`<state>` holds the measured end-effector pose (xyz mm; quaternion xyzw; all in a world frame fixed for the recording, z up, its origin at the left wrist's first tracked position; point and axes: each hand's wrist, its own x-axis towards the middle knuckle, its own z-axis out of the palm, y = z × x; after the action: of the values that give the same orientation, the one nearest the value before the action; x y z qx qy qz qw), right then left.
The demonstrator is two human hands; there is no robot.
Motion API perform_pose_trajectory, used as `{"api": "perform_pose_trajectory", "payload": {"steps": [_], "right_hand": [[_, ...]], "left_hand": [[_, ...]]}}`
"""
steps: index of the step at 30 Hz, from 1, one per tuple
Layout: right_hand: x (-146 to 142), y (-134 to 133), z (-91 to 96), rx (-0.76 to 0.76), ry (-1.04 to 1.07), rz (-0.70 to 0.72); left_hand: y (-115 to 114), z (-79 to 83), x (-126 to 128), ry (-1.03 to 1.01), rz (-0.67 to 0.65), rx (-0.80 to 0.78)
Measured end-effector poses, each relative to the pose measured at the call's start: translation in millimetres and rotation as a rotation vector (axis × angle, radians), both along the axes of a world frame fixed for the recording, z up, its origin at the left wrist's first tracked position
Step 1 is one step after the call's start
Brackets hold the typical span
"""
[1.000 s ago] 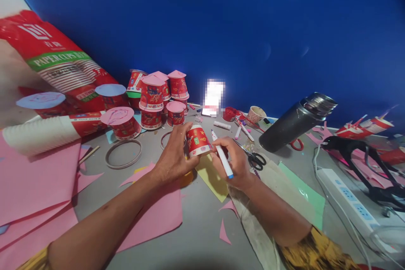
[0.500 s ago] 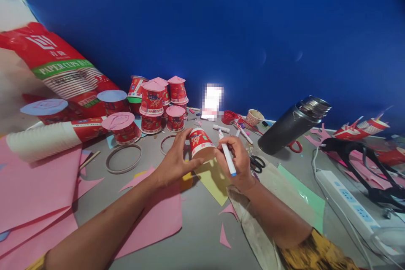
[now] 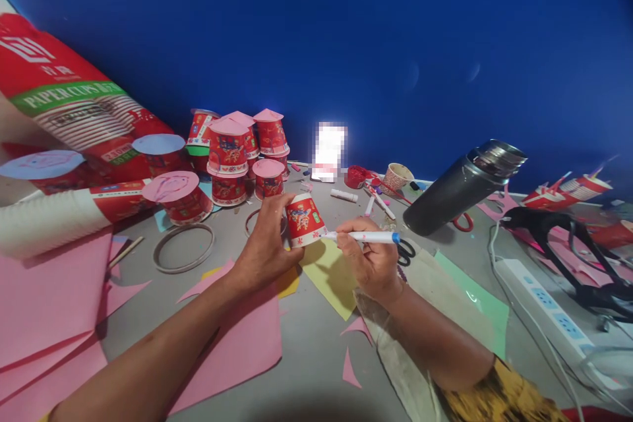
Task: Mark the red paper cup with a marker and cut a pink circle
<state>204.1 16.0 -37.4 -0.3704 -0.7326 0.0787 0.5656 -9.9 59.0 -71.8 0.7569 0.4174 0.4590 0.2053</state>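
My left hand [image 3: 264, 241] is closed round a red patterned paper cup [image 3: 304, 219], held upside down and slightly tilted above the table. Its white-banded rim points downward. Between the fingers of my right hand [image 3: 370, 257] is a white marker [image 3: 368, 237] with a blue end, lying nearly level. The marker's tip meets or almost meets the cup's lower right edge; exact contact is too small to tell. Below both hands lies a yellow paper sheet [image 3: 329, 277]. Black-handled scissors [image 3: 405, 252] sit just behind my right hand, partly covered.
Paper cups with pink tops [image 3: 228, 151] are stacked at the back left, near a bag of paper cups [image 3: 79, 105]. A black flask [image 3: 457, 188] leans at the right, beyond a power strip [image 3: 548, 310]. Pink paper [image 3: 237, 349] and a tape ring [image 3: 184, 248] lie left.
The marker has swung from steeply slanted to nearly level, its tip now at the cup's edge. My left hand has turned the cup more upright, hiding its opening. The view has shifted slightly.
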Motion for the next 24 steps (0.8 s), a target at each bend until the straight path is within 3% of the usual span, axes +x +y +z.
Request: {"api": "perform_pose_trajectory", "payload": {"steps": [7,24], "right_hand": [[1.1,1.6,-0.5,-0.016,-0.076,-0.056],[1.6,2.9,-3.0,-0.067,-0.142,-0.028]], "left_hand": [[-1.3,-1.3,2.4,0.089,0.0,0.1],[-2.4,-2.1,2.4,0.1,-0.014,0.062]]}}
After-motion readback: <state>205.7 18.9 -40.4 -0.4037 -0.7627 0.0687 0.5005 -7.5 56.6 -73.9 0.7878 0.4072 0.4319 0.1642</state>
